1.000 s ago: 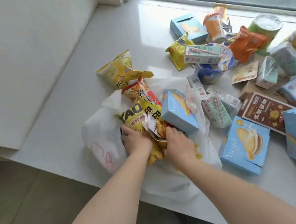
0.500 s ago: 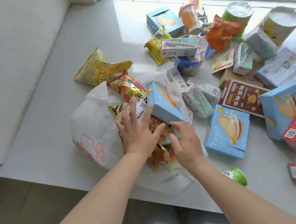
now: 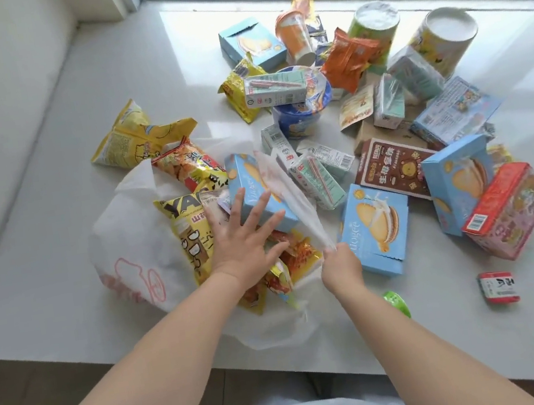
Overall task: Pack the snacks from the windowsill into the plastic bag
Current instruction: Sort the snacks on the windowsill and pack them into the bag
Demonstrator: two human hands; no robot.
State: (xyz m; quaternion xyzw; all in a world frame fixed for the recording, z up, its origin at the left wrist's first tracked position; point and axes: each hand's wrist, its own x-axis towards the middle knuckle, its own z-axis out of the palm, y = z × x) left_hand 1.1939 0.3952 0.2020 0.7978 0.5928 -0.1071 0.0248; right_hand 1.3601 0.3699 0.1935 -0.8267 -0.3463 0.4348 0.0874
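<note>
The right hand (image 3: 341, 265) pinches the bag (image 3: 133, 243) rim. The left hand (image 3: 242, 240) (open, flat) presses a blue box (image 3: 249, 187), which points into the bag's mouth.

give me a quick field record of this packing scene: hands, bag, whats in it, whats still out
left hand: open, fingers spread, pressing down on snacks in the bag
right hand: pinching the bag's edge, pulling it up
plastic bag: white, lying on the windowsill, mouth open
in bag: yellow chip packet, blue biscuit box
still out: red box, two tall canisters, drink cartons, more blue boxes
</note>
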